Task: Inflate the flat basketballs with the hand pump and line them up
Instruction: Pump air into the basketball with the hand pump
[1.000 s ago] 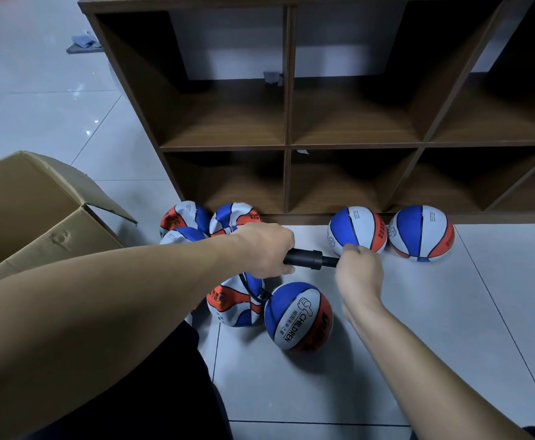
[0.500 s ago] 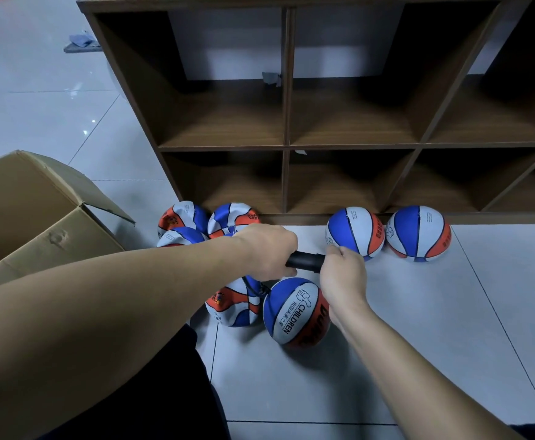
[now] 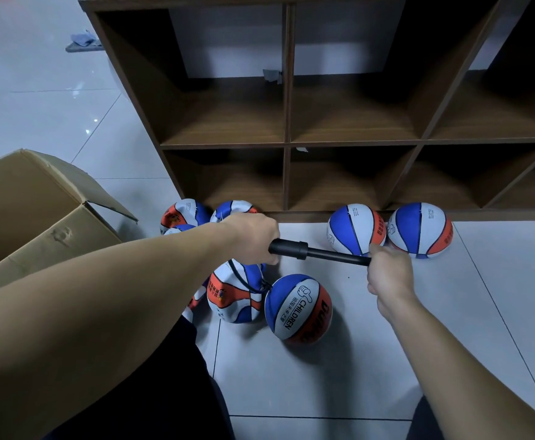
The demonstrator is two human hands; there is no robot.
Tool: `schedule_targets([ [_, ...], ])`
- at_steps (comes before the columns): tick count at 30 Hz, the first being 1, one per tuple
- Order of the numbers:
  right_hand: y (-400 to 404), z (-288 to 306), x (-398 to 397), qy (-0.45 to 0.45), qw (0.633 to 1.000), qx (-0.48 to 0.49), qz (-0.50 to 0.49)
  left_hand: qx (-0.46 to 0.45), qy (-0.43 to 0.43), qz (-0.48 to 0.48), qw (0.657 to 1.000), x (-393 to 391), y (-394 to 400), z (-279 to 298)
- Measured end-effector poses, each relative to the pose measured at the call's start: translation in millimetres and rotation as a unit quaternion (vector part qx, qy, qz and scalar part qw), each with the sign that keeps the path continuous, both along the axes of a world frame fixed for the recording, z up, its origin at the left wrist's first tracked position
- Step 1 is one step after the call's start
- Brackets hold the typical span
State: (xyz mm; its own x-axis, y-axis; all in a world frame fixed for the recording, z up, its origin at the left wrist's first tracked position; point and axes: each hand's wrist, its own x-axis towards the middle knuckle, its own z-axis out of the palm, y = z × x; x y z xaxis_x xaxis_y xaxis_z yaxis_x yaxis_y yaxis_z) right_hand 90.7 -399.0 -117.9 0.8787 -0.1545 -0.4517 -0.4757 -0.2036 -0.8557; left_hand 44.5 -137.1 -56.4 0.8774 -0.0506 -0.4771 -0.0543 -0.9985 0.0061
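**Pump stretched out between two fists, ball waiting underneath**

The hand pump (image 3: 320,251) lies nearly level across the person's front, its long axis running from the left hand (image 3: 253,238) to the right hand (image 3: 388,274) and dipping a little toward the right. The left hand is curled round the thick barrel end; the right hand is closed on the handle, and a good length of thin black rod shows between the barrel collar and that fist. To my eye the plunger is drawn well out, so the coming move looks like a push straight back along that line, right hand toward left.

Below the left hand, on the person's side of it, a thin black hose (image 3: 244,281) drops toward the round ball printed CHILDREN (image 3: 298,309), which sits on the tile just beneath the rod. Where exactly the needle goes in I cannot make out. That ball looks plump, blue, white and orange panels smooth. Touching it, under the left wrist, a crumpled ball (image 3: 234,296) is dented and folded, plainly still flat.

Beyond the right hand, against the foot of the wooden shelf (image 3: 287,122), two filled balls (image 3: 356,230) stand side by side, touching or nearly so: the start of the line. Beyond the left hand more flat balls (image 3: 183,214) are heaped by the shelf's corner, near an open cardboard box (image 3: 37,211).
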Motion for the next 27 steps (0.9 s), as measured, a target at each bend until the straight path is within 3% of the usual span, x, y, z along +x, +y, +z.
schedule_targets([
  [7,25,2,-9,-0.05,0.996,-0.04,-0.057,0.01,-0.044,-0.011,0.999,-3,-11,1],
  [27,70,4,-37,-0.102,0.992,-0.058,0.035,-0.005,-0.066,-0.042,0.997,-7,-36,-8],
])
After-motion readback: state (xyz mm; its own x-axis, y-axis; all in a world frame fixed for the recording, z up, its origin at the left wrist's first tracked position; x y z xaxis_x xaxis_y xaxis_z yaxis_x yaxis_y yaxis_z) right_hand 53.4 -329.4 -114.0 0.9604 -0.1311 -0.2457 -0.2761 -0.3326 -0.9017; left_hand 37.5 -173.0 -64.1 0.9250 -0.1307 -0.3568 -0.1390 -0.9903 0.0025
